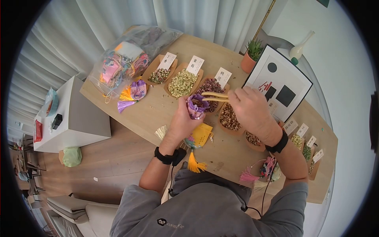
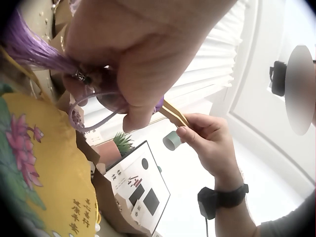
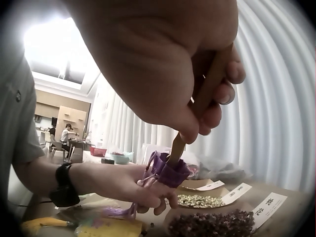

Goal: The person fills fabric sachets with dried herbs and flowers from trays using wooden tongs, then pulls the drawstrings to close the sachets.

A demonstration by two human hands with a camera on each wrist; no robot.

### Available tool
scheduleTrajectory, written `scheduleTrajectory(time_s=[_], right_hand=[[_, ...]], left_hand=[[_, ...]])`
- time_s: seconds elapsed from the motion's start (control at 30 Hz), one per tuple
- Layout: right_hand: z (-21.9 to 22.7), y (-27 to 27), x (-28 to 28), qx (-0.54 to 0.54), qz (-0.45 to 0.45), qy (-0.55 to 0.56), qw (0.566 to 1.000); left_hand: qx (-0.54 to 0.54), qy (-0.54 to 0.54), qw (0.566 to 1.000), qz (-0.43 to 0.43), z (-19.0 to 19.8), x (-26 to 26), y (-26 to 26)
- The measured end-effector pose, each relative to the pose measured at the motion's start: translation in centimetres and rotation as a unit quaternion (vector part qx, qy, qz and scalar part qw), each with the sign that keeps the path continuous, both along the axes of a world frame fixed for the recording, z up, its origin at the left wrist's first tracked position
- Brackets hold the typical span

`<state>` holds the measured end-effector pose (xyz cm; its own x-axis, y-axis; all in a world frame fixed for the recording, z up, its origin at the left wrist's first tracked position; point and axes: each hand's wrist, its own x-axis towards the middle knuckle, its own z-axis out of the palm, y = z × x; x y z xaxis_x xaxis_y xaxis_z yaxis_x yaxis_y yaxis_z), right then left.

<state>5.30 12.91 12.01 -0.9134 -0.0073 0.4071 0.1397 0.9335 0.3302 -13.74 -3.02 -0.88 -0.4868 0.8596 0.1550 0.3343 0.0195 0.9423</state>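
Note:
My left hand (image 1: 182, 118) holds a small purple drawstring pouch (image 1: 196, 112) over the table, its mouth turned upward. In the left wrist view, a purple tassel (image 2: 37, 47) and a loop of pale cord (image 2: 94, 127) hang by those fingers. Wooden tongs (image 1: 216, 95) are pinched in my right hand (image 1: 252, 110). The right wrist view shows the tips of the tongs (image 3: 210, 81) down inside the mouth of the pouch (image 3: 173, 174); the fabric hides their ends. Dark reddish dried flowers (image 1: 211, 85) in a paper tray lie just beyond the pouch.
Paper trays of dried herbs with cards line the table (image 1: 154, 122), among them pale green buds (image 1: 181, 83) and brown pieces (image 1: 229, 118). A yellow pouch (image 1: 203, 133) lies near my left wrist. A framed print (image 1: 272, 85), potted plant (image 1: 249, 59) and plastic bag (image 1: 122, 63) stand behind.

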Motion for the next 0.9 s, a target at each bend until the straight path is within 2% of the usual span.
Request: scheduleTrajectory(time_s=[0.07, 0.1, 0.17, 0.33, 0.5, 0.67, 0.9], right_hand=[[-1.8, 1.4, 0.3, -0.035, -0.079, -0.014, 0.996], [-2.4, 1.8, 0.3, -0.035, -0.081, -0.013, 0.996], [-3.9, 2.5, 0.3, -0.064, -0.062, -0.107, 0.990], [-7.8, 2.2, -0.3, -0.065, -0.029, -0.136, 0.988], [-9.0, 3.6, -0.7, -0.064, -0.048, -0.124, 0.989], [-9.2, 5.0, -1.0, -0.127, -0.120, -0.157, 0.972], [-10.3, 6.7, -1.0, -0.168, -0.132, -0.156, 0.964]], left_hand=[[-0.007, 0.008, 1.000, 0.003, -0.1, -0.1, -0.6], [-0.007, 0.008, 1.000, 0.001, -0.3, -0.3, -0.8], [-0.032, 0.022, 0.999, -0.037, -0.6, -0.6, -1.1], [-0.090, 0.070, 0.992, -0.057, -0.5, -0.7, -1.4], [-0.103, 0.077, 0.989, -0.071, -0.1, -0.8, -1.4], [-0.093, 0.056, 0.991, -0.078, -0.5, -0.9, -1.2], [-0.085, 0.073, 0.991, -0.073, -0.6, -0.7, -1.2]])
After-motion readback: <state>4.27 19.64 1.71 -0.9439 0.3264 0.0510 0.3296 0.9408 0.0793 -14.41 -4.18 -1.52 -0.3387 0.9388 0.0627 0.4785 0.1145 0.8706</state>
